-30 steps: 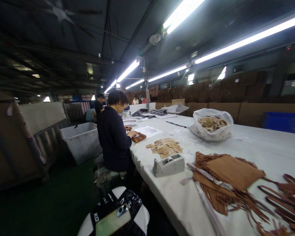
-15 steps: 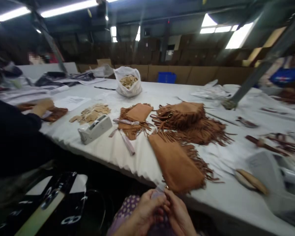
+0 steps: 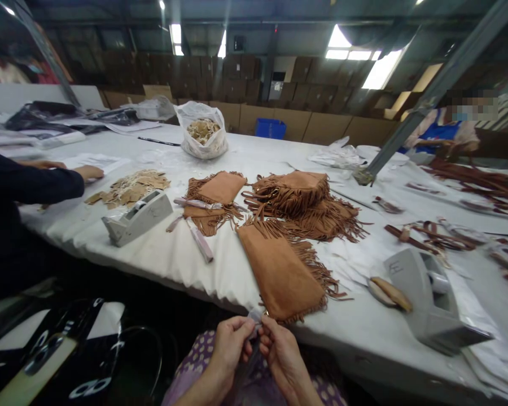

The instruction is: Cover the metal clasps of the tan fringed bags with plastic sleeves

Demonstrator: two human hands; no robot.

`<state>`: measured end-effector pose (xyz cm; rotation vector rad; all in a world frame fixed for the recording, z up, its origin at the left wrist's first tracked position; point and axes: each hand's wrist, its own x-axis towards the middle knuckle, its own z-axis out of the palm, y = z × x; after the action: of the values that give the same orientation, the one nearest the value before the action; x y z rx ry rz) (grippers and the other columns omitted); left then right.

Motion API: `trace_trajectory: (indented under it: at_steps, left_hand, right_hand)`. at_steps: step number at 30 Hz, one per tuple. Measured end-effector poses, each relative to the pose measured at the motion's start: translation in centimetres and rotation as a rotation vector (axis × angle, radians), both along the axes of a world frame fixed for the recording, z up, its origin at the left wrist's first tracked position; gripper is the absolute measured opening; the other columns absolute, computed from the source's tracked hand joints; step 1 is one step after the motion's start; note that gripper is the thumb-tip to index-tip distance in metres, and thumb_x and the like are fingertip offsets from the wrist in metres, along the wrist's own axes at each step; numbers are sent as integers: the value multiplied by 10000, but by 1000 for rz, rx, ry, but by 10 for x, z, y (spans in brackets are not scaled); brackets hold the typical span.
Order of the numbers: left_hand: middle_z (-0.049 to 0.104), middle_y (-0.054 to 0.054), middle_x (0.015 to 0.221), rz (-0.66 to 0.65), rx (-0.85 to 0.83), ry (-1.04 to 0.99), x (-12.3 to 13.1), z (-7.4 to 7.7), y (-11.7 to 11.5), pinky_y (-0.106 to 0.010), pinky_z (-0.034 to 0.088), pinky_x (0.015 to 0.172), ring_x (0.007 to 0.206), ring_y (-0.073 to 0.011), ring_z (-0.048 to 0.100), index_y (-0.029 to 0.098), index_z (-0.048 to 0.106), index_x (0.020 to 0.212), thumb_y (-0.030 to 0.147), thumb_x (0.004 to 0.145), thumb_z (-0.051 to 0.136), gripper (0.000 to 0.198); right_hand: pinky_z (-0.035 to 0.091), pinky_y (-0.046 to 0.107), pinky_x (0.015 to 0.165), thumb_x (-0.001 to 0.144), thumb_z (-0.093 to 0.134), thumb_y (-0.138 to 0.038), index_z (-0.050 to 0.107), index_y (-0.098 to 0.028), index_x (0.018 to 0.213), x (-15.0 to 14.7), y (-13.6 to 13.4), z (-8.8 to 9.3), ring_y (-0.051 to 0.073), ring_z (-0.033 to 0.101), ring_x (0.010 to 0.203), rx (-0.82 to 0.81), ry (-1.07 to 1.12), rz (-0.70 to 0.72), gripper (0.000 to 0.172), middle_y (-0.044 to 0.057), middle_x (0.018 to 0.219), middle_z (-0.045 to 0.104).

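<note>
My left hand is closed, pinching a pale, translucent wrapping over my lap. My right hand pinches the same wrapping from the other side, fingertips close to a small gold metal piece at the corner of a brown fringed suede bag. What lies inside the wrapping is hidden by my fingers. Behind that bag is a stack of similar fringed bags. Another fringed bag lies left of it, with pale wrapped straps across and beside it.
Grey tape dispensers stand left and right on the white table. Tan pieces and a white plastic bag lie farther back. A co-worker's sleeve reaches in from the left. A slanted metal post rises right.
The view has turned right, so the table's contents sit farther left. My hands still pinch the wrapping. The co-worker's hand at left has left the brown item and is by the white sheet.
</note>
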<state>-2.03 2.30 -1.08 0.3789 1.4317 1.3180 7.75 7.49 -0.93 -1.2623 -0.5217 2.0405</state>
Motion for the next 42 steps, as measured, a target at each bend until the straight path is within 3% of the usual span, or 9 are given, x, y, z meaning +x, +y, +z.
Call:
trace_trajectory:
  at_steps: [4,9,20,23,26,28,33,37,42]
  left_hand:
    - [502,44,440,-14,23,61,1,3,-2,-170,249,348,335,-54,365,116,635,688,552,695,629,436]
    - [534,44,479,-17,37,9,3,6,-4,-164,268,362,363,-55,383,93,667,923,505,649,700,496]
    - [567,23,508,62,61,34,3,8,3,-182,202,364,354,-34,292,99,740,835,368,662,677,326]
    - [615,3,540,37,88,120,3,7,1,-197,342,425,417,-82,429,123,749,887,324,711,633,291]
    - [708,-43,735,-8,164,295,4,7,-2,-247,472,642,663,-163,599,177,745,960,301,776,575,279]
    - [712,-54,800,-66,214,430,5,5,-5,-264,477,719,765,-187,620,207,734,1001,304,826,519,294]
    - [682,-60,775,-196,257,676,4,1,-11,-248,453,647,690,-170,608,237,694,1094,281,881,428,344]
    - [661,-48,722,-246,260,715,4,2,-12,-242,419,615,650,-163,588,258,714,1054,236,884,403,354]
    - [666,-43,700,-206,253,666,3,1,-12,-240,415,617,636,-163,581,250,750,961,230,864,435,330]
  right_hand:
    - [286,153,369,489,848,-378,593,-117,524,-2,1,1,37,393,399,13,-64,26,366,-29,458,522]
    - [259,153,356,476,841,-412,566,-121,487,-5,1,-1,33,374,378,43,-85,32,400,-35,415,487]
    - [241,164,359,515,820,-355,587,-120,543,-3,-1,4,45,393,400,48,-36,25,332,-20,461,526]
    - [231,174,352,520,811,-360,574,-124,522,-5,-1,2,48,391,382,51,-73,6,334,-23,440,514]
    - [224,180,349,509,816,-348,562,-130,519,-8,0,-1,45,376,370,48,-91,-28,334,-40,430,489]
    - [227,176,352,507,819,-332,550,-137,524,-7,0,-3,37,356,367,45,-81,-41,332,-58,431,466]
    - [315,154,389,535,806,-313,564,-142,558,-1,2,-1,43,417,410,-6,34,-35,298,-59,477,491]
    - [440,182,499,554,811,-335,659,-123,693,3,1,6,91,554,533,-44,76,-25,296,-3,608,623]
    - [397,160,441,522,855,-273,668,-95,634,3,1,7,54,483,439,-14,34,41,282,-21,516,580]
